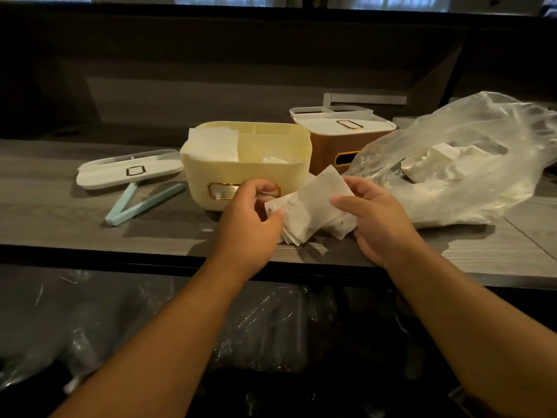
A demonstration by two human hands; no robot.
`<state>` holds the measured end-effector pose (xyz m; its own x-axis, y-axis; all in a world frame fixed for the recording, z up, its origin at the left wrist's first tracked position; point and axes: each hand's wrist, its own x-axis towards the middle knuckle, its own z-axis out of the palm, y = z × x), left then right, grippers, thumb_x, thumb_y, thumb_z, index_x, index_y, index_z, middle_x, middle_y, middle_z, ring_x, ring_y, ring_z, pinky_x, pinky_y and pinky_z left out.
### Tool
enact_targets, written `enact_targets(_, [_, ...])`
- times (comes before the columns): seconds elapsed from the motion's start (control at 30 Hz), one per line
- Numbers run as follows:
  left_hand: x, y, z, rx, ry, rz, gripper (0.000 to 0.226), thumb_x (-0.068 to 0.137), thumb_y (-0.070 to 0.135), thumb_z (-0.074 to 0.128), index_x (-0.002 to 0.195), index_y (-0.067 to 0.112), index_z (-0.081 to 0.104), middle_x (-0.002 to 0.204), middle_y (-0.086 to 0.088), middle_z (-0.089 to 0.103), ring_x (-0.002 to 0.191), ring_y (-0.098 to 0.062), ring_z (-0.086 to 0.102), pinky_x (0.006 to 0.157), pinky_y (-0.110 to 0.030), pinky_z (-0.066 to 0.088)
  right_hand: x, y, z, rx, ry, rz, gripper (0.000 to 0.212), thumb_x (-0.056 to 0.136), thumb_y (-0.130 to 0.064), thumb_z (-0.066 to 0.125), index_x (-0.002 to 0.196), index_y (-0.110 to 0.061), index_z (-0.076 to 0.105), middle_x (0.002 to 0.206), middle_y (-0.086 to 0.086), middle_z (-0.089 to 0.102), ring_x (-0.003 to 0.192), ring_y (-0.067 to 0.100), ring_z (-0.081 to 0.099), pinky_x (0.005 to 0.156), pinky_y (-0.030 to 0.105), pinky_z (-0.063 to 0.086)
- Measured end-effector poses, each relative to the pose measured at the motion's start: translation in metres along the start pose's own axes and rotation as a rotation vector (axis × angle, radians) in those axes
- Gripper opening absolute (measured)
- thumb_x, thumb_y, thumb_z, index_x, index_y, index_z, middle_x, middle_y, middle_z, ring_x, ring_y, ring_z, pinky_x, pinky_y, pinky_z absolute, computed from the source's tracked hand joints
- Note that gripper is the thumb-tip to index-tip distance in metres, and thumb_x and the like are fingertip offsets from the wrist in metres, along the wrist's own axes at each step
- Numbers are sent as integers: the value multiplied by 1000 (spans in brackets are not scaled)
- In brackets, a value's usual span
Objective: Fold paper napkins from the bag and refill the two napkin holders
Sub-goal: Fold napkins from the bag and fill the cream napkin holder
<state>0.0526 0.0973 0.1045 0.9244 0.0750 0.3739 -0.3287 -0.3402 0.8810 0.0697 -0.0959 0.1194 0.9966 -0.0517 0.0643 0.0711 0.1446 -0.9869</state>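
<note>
**Napkin held between both hands, cream holder just beyond the left**

Both forearms reach in from the near edge of the grey wooden counter (90,233). Left hand (250,218) pinches the near-left end of a white paper napkin (313,206), thumb against curled fingers; right hand (373,218) pinches the opposite side, thumb on top. Its long axis runs from the left hand's fingertips up and away toward the right hand's index finger, and it lies over a small stack of napkins (337,229) on the counter between the hands.

Just beyond the left hand's knuckles sits the open cream napkin holder (244,164), some napkins already in its compartments. Farther off, beyond the right hand, stands the brown napkin holder (331,146), its white lid (346,125) on. Outward of the right hand lies the clear plastic bag (470,164) with more napkins. Out past the left hand rest a loose white lid (129,171) and a pale blue clip (141,203).

By my reading, the left hand is nearer the cream holder, so the loading move would go forward and slightly left.
</note>
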Motion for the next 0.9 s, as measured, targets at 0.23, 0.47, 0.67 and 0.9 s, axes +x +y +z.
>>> enact_targets(0.23, [-5,2,-3,-31,49,0,31,96,17,63,116,37,50,116,16,58,103,-7,60,68,-13,53,-3,3,2,-242,-109,-67,60,80,16,57,107,-38,66,99,-19,72,100,6,67,81,25,59])
enact_targets(0.47, [-7,6,1,16,-64,30,45,91,15,71,119,40,45,118,20,53,104,-4,57,71,-9,54,-5,2,3,-261,-134,-63,68,76,20,53,113,-35,67,117,-6,66,113,17,61,85,36,61])
enact_targets(0.67, [-5,2,-4,-163,40,-25,38,95,8,64,114,39,52,118,16,56,107,-5,56,70,-8,51,-5,3,1,-303,-114,-84,67,73,22,58,110,-33,67,107,-9,69,104,16,64,81,37,62])
enact_targets(0.9, [-7,5,-3,-78,-92,20,46,88,1,64,120,32,53,109,15,59,95,-1,59,69,-8,50,4,11,1,-345,-34,-96,45,87,2,66,101,-40,69,109,-6,70,101,16,67,77,33,62])
